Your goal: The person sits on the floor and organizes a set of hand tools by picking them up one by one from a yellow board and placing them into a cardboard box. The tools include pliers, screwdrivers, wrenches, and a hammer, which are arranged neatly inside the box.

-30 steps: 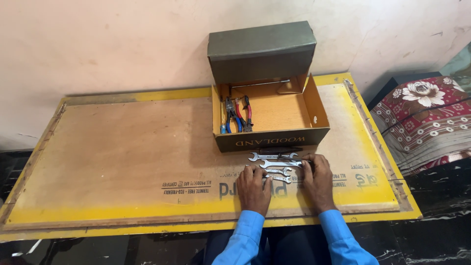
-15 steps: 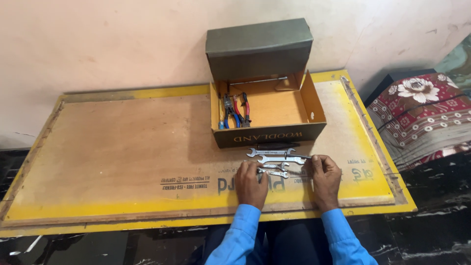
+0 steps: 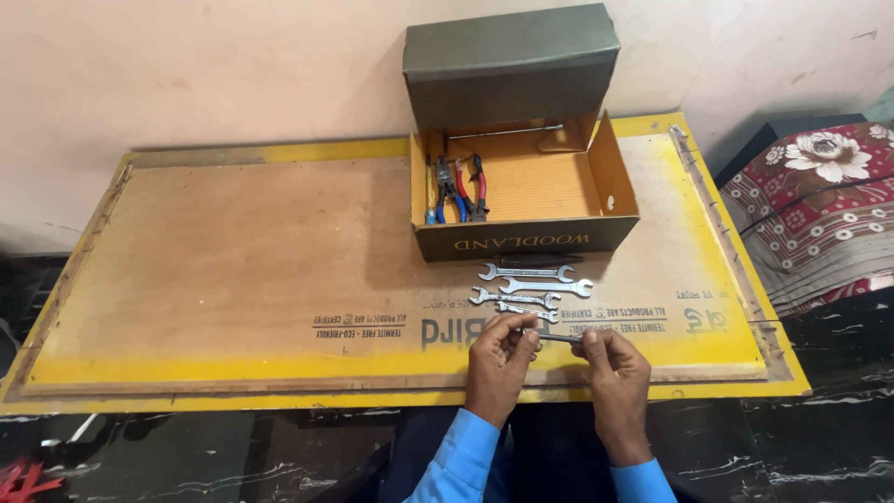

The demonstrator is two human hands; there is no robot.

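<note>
My left hand (image 3: 500, 359) and my right hand (image 3: 616, 373) hold a small metal spanner (image 3: 557, 337) between their fingertips, one at each end, just above the plywood board (image 3: 233, 270). Several more silver spanners (image 3: 531, 284) lie in a row on the board right beyond my hands. Behind them stands an open cardboard box (image 3: 523, 200) with its dark lid tipped back against the wall. Inside the box are pliers with blue and red handles (image 3: 456, 191) at the left and a thin metal rod (image 3: 507, 132) along the back.
The board has a yellow border and rests on a dark marble-patterned surface (image 3: 792, 438). A floral red and white cloth (image 3: 819, 205) lies to the right. A pale wall runs behind the board. A red object (image 3: 23, 480) shows at bottom left.
Both hands have drawn back from the row of spanners toward me and lifted one small spanner off the board; earlier they rested flat beside the row.
</note>
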